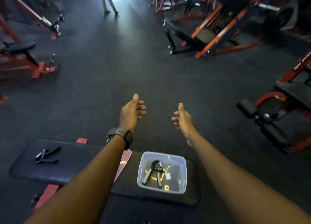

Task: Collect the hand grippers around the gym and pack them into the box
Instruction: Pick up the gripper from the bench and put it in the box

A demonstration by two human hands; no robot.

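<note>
A clear plastic box stands on a black padded bench right below me. One black hand gripper with grey handles lies inside it. Another black hand gripper lies on the bench's left end. Both my arms reach forward past the bench, over the floor. My left hand, with a black watch on its wrist, is empty with fingers apart. My right hand is empty too, thumb up and fingers loosely spread. A clear pinkish lid lies on the bench, mostly under my left forearm.
Dark rubber floor stretches ahead. Red-and-black gym machines stand at the left, the right rear and the near right. A person stands far ahead in the aisle.
</note>
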